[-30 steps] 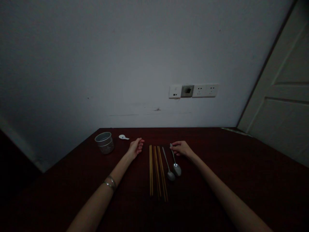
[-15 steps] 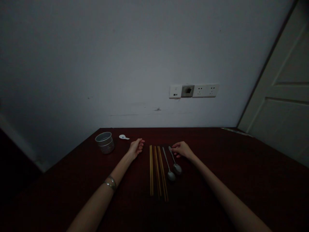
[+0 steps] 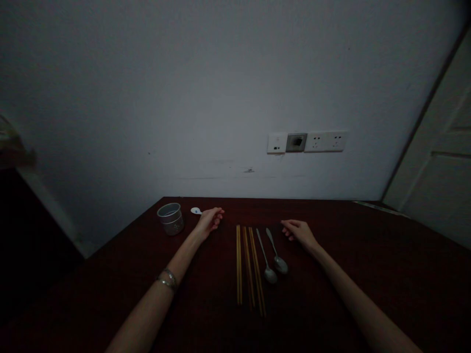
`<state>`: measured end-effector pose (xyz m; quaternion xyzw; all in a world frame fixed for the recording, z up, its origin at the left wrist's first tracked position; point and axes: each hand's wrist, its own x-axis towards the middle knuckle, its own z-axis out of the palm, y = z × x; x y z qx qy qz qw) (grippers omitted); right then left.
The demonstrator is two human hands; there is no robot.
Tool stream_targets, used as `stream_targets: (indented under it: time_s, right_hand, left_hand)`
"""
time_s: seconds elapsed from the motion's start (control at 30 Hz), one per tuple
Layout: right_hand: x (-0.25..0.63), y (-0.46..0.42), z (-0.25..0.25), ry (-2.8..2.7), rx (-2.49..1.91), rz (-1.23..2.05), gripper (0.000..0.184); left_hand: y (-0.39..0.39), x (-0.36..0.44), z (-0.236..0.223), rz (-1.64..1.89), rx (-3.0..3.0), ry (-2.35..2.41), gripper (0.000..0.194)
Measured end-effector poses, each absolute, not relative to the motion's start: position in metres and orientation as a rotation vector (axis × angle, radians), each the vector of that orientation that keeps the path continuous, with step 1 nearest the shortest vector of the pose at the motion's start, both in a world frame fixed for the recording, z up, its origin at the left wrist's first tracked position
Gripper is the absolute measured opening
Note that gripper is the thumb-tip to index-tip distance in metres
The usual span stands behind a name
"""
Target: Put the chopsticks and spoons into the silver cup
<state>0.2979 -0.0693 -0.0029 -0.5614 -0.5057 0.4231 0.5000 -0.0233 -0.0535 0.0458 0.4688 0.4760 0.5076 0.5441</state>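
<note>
My left hand (image 3: 210, 219) rests on the dark red table (image 3: 368, 274), fingers loosely curled, holding nothing, just right of a small white spoon (image 3: 196, 211). My right hand (image 3: 299, 229) lies on the table with its fingers loosely bent and nothing in them, a little right of the handle of a metal spoon (image 3: 276, 251). A second metal spoon (image 3: 265, 257) lies beside the first. Several wooden chopsticks (image 3: 248, 262) lie in a row between my hands. A bracelet sits on my left wrist.
A small metal cup (image 3: 170, 218) stands at the table's far left corner. Behind the table is a pale wall with a strip of sockets (image 3: 307, 142). A white door (image 3: 437, 166) stands at the right.
My right hand has let go of the right metal spoon's handle and drawn off to the right. The spoon now lies flat beside the other one. The view shifted slightly left.
</note>
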Motion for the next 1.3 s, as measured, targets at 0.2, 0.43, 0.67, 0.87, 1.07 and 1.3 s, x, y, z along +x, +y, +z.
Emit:
stream_targets:
  time_s: [0.2, 0.43, 0.67, 0.87, 1.07, 1.3]
  right_hand:
    - [0.291, -0.074, -0.002, -1.213, -1.364, 0.956, 0.019]
    - [0.286, -0.076, -0.003, -1.275, -1.388, 0.908, 0.018]
    - [0.29, -0.072, -0.01, -1.311, -1.37, 0.898, 0.024]
    - [0.289, -0.073, -0.008, -1.312, -1.372, 0.891, 0.027]
    - [0.289, -0.073, -0.008, -1.32, -1.387, 0.892, 0.026]
    - [0.291, -0.071, -0.01, -1.366, -1.398, 0.869, 0.026]
  left_hand:
    - [-0.048, -0.076, 0.076, 1.179, 1.876, 1.694, 0.012]
    - [-0.045, -0.084, 0.047, 0.549, 2.464, 2.023, 0.031]
    - [-0.03, -0.088, 0.025, 0.559, 2.429, 2.118, 0.025]
    - [-0.026, -0.089, 0.02, 0.467, 2.504, 2.129, 0.023]
    - [-0.03, -0.089, 0.022, 0.352, 2.613, 2.125, 0.029]
    - [-0.033, -0.076, 0.049, 0.685, 2.853, 1.877, 0.026]
